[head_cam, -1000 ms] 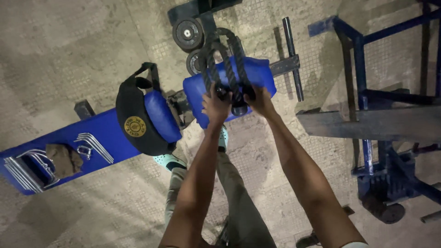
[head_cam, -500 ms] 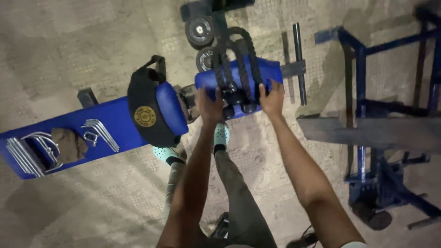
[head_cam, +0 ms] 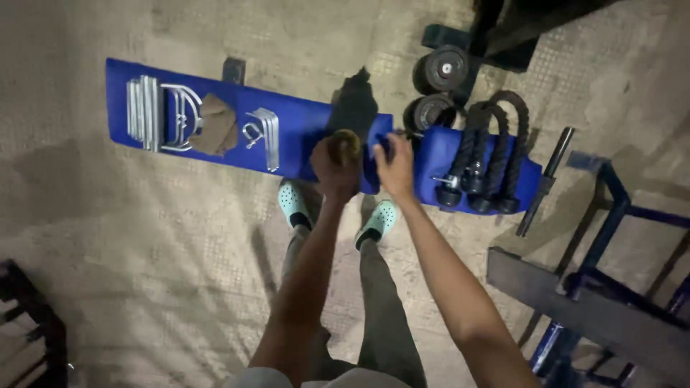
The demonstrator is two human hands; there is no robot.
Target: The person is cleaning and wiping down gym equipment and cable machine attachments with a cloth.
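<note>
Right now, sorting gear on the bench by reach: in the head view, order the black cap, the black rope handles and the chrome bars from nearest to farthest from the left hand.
From the left hand:
1. Black cap, touching it, just above on the bench.
2. Black rope handles, off to the right.
3. Chrome bars, at the bench's far left end.

Gym: blue padded bench (head_cam: 302, 136), weight plates (head_cam: 444, 70), rope cable handles (head_cam: 489, 154), steel rack (head_cam: 611, 287).

A worn, mottled concrete floor (head_cam: 144, 237) fills the view under dim, yellowish light; a long blue padded bench (head_cam: 287, 133) lies across it; black weight plates (head_cam: 445, 70) stand behind the bench; a blue metal frame (head_cam: 611, 237) rises at right; a dark rack (head_cam: 29, 316) edges the lower left corner.
</note>
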